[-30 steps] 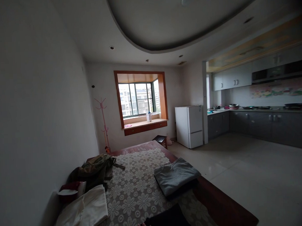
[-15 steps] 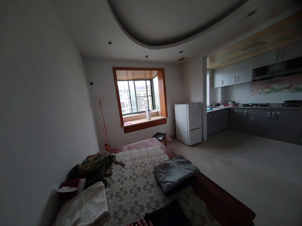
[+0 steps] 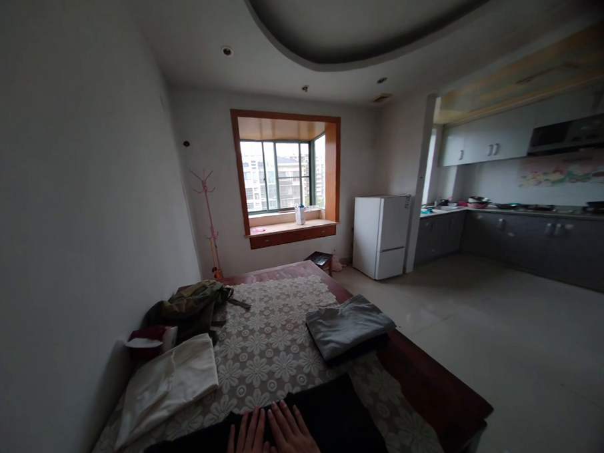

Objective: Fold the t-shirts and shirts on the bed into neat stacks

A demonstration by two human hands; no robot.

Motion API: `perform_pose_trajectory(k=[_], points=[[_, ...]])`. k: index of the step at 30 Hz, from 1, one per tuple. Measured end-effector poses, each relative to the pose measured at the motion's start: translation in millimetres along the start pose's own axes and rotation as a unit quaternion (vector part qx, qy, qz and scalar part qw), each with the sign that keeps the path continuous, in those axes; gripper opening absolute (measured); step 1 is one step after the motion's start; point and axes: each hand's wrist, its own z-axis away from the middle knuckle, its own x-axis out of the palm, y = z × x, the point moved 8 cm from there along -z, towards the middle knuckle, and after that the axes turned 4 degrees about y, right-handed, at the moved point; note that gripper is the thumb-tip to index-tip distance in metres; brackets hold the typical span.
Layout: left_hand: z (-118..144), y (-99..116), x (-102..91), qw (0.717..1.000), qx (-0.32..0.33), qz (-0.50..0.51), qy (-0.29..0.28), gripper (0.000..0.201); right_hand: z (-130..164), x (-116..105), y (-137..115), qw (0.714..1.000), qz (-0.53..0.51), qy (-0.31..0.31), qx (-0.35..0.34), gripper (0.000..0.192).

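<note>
My left hand (image 3: 248, 444) and my right hand (image 3: 294, 438) lie flat, side by side, on a dark folded cloth (image 3: 335, 419) at the near edge of the table. Their fingers are stretched out and hold nothing. The cloth rests on a cream lace tablecloth (image 3: 267, 351) with a flower pattern. A folded grey garment (image 3: 347, 326) lies on a darker piece near the table's right edge, beyond my hands.
A white cloth (image 3: 169, 386), a red item (image 3: 149, 340) and an olive bag (image 3: 192, 305) lie along the left wall. The wooden table (image 3: 429, 388) stands by a tiled floor. Beyond are a window (image 3: 280, 177), a white fridge (image 3: 381, 236), a pink coat stand (image 3: 209, 217) and kitchen counters (image 3: 523, 237).
The view has tipped downward, so more of the table and both hands now show. The hands have slid forward over the dark cloth, fingers flat.
</note>
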Motion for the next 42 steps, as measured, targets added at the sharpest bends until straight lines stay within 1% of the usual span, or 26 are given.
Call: perform_pose_trajectory(k=[2,5,7,9,12,15,17,19,21,23,28,36,42], points=[[9,3,-6.1,1.000,0.000,0.016,0.003,0.054,10,-4,-6,1.000,-0.009,-0.012,0.022,0.061],[18,8,-28.0,0.999,-0.004,0.032,0.028,0.060,17,-19,-16,0.998,-0.017,-0.022,0.055,0.059],[22,3,-41.4,0.999,-0.031,0.033,0.024,0.059,17,-29,-16,0.997,-0.011,-0.031,0.076,0.058],[26,-8,-51.6,0.998,-0.059,0.028,0.013,0.061,17,-37,-8,0.994,0.010,-0.042,0.099,0.059],[34,-37,-62.8,0.996,-0.088,0.009,0.008,0.063,25,-49,22,0.986,0.062,-0.053,0.144,0.062],[48,-81,-68.7,0.992,-0.124,-0.023,0.012,0.065,42,-64,64,0.970,0.127,-0.048,0.200,0.063],[58,-109,-70.5,0.989,-0.143,-0.044,0.015,0.066,52,-74,87,0.962,0.162,-0.040,0.218,0.063],[66,-129,-71.6,0.986,-0.158,-0.058,0.018,0.066,59,-81,102,0.956,0.185,-0.032,0.224,0.062],[72,-139,-72.1,0.983,-0.171,-0.066,0.018,0.065,63,-83,109,0.953,0.197,-0.029,0.227,0.062],[75,-141,-71.9,0.981,-0.178,-0.072,0.012,0.066,64,-81,110,0.951,0.204,-0.034,0.228,0.062],[74,-136,-72.0,0.978,-0.191,-0.081,0.000,0.068,63,-77,108,0.948,0.220,-0.045,0.226,0.063],[74,-132,-78.5,0.976,-0.203,-0.073,0.004,0.065,64,-76,107,0.943,0.232,-0.058,0.233,0.063],[75,-133,-76.0,0.976,-0.208,-0.062,0.008,0.066,63,-76,105,0.941,0.233,-0.065,0.235,0.063]])
